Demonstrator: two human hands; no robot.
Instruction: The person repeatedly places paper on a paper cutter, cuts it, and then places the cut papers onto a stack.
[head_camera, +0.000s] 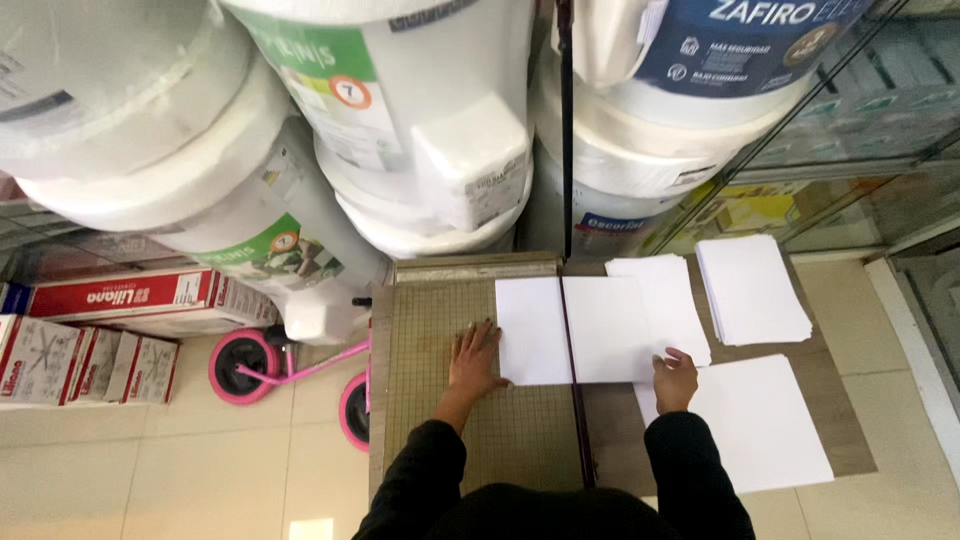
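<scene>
A white sheet of paper (575, 330) lies across a gridded paper cutter board (440, 310), under the dark cutter arm (572, 350) that runs front to back. My left hand (473, 360) rests flat on the board, fingers spread, touching the sheet's left edge. My right hand (676, 378) pinches the sheet's lower right corner, to the right of the arm. Both black sleeves come in from the bottom edge.
Stacks of white paper sit on the wooden table: one at back right (750, 290), one behind the sheet (660, 285), one at front right (760, 420). Large white buckets (400, 120) tower behind. Red-and-white boxes (130, 295) and a pink wheeled toy (290, 375) stand on the tiled floor at left.
</scene>
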